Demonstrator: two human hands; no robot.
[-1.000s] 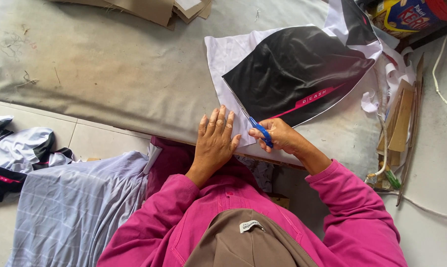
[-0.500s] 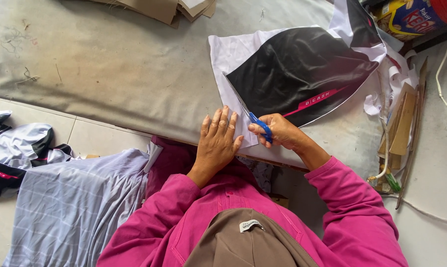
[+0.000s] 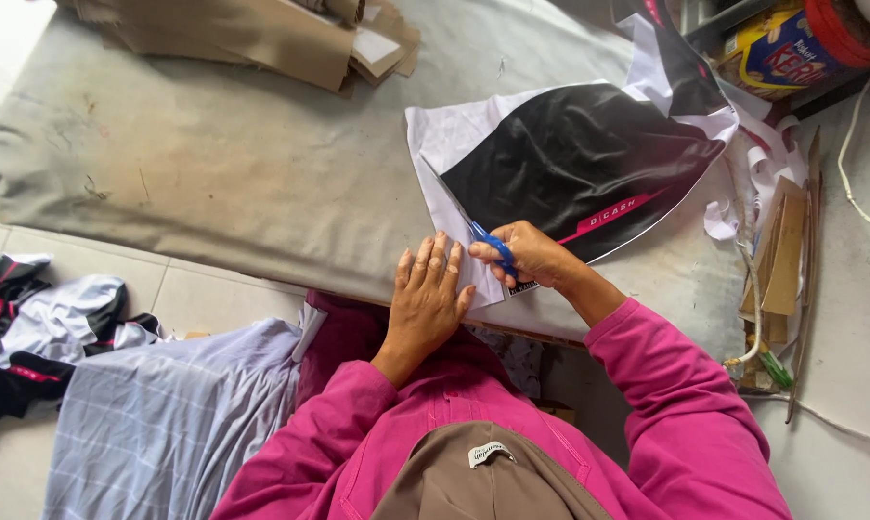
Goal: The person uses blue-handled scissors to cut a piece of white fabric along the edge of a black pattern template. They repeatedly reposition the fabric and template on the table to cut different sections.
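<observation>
Here, a white sheet printed w/ a black curved panel (image 3: 579, 164) lies on the grey padded table (image 3: 213, 183), near edge. It is pinned by the left hand (image 3: 430, 299), fingers flat & together. Blue-handled scissors (image 3: 488, 241) are gripped in the right hand (image 3: 531, 255), blades mid-cut along the white margin. Judged next: the cut is carried further along the black edge, paper kept flat.

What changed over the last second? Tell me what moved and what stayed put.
Very little moved. The right hand keeps its grip on the blue-handled scissors, blades along the edge of the black printed panel on the white sheet; any advance is too small to tell. The left hand stays flat on the sheet's near corner. The grey padded table and cardboard stack are unchanged.
</observation>
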